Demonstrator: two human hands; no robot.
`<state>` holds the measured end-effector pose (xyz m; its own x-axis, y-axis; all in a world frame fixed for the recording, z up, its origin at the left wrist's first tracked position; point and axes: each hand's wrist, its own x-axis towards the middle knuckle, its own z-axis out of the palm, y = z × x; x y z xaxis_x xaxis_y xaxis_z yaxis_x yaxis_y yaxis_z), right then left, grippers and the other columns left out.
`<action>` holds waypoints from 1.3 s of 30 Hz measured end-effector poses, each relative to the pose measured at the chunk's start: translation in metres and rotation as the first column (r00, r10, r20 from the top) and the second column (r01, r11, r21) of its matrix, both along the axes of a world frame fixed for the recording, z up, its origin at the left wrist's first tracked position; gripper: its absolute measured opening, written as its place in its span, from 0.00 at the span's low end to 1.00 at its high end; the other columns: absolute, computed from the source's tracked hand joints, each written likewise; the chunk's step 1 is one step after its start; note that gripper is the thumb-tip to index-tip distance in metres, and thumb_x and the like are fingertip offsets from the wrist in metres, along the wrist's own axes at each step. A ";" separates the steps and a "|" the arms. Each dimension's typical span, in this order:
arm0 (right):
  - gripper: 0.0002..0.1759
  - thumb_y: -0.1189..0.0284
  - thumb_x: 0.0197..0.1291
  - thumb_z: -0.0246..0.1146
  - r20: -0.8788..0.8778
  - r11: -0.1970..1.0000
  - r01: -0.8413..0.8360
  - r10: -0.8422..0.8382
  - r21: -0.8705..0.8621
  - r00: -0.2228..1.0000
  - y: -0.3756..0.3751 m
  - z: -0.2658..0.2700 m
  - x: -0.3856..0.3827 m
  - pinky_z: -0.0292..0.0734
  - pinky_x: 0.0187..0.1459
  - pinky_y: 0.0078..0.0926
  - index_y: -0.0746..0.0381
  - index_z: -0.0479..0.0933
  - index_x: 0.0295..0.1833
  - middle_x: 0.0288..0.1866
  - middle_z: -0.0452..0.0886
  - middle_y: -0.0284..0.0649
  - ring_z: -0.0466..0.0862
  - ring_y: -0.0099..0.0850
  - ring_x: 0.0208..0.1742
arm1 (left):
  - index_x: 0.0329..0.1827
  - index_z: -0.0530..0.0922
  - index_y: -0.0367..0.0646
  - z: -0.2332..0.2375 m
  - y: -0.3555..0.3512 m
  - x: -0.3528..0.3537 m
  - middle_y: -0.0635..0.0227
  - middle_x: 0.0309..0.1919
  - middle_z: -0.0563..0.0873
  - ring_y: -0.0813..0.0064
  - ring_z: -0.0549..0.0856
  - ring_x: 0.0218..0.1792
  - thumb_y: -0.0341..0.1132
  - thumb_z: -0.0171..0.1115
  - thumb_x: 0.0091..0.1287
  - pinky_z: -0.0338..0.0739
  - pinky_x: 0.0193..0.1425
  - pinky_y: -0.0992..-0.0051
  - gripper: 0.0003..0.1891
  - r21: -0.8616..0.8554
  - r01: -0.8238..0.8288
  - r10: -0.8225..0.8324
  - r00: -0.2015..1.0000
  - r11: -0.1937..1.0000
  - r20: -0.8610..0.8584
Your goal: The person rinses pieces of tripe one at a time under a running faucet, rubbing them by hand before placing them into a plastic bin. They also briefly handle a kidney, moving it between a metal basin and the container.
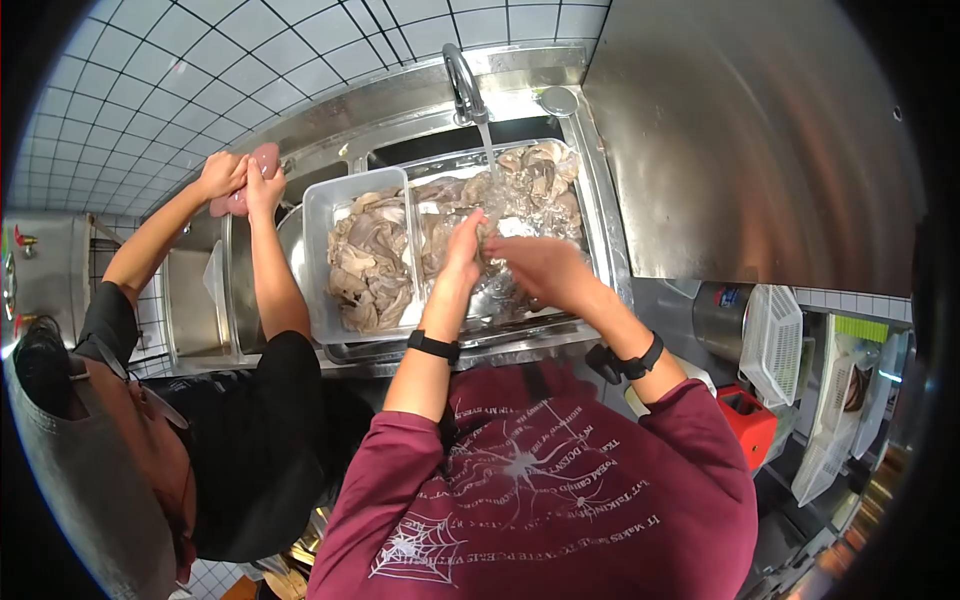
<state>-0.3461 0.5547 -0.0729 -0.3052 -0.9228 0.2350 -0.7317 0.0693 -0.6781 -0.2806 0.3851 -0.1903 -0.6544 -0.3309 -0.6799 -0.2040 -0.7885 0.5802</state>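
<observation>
Over a wide clear tub [590, 250] of grey-brown, tripe-like pieces [550, 165] in water, my two hands come close together. My left hand [463, 248] is upright, seen edge-on, its fingers stretched out and partly hidden. My right hand [543, 268] reaches left with fingers extended, slightly blurred, its fingertips at or near the left palm. No object shows in either hand. A curved faucet [462, 85] runs a stream of water into the tub just beyond my hands. To the left, a smaller translucent bin [318, 225] holds more of the same pieces.
At my left, a co-worker in black grips a pinkish piece of meat [266, 160] with both hands over another basin [195, 300]. A tall steel panel [740, 130] stands on the right. White baskets [772, 345] and a red box [745, 425] sit lower right.
</observation>
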 end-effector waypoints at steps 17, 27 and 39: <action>0.19 0.73 0.54 0.58 -0.080 0.966 0.208 -0.198 0.153 0.977 -0.117 -0.139 -0.059 0.77 0.46 0.44 0.54 0.74 0.54 0.52 0.76 0.42 0.79 0.47 0.47 | 0.33 0.77 0.42 0.114 -0.033 0.061 0.70 0.24 0.78 0.79 0.75 0.24 0.54 0.52 0.68 0.68 0.29 0.77 0.22 -0.741 0.464 -0.336 0.882 0.486 0.332; 0.08 0.67 0.53 0.61 0.163 0.954 0.298 -0.300 0.038 0.940 -0.099 -0.081 -0.081 0.75 0.35 0.38 0.59 0.80 0.32 0.28 0.81 0.43 0.82 0.42 0.34 | 0.57 0.73 0.40 0.110 -0.100 0.126 0.45 0.45 0.82 0.49 0.80 0.49 0.46 0.57 0.63 0.72 0.54 0.56 0.23 -0.654 0.702 0.398 0.706 -0.284 0.585; 0.07 0.70 0.64 0.57 0.554 0.999 -0.039 0.043 -0.019 0.832 -0.087 -0.029 -0.128 0.68 0.33 0.16 0.62 0.75 0.42 0.28 0.74 0.28 0.71 0.16 0.30 | 0.52 0.77 0.38 0.074 -0.059 -0.059 0.67 0.43 0.83 0.79 0.79 0.46 0.30 0.60 0.62 0.72 0.48 0.80 0.16 -0.806 0.205 -0.511 0.849 0.555 -0.137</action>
<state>-0.4738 0.4675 -0.1017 -0.3479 -0.9365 0.0446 -0.2356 0.0413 -0.9710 -0.3395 0.3256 -0.1160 -0.9548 -0.2952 -0.0355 -0.0516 0.0469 0.9976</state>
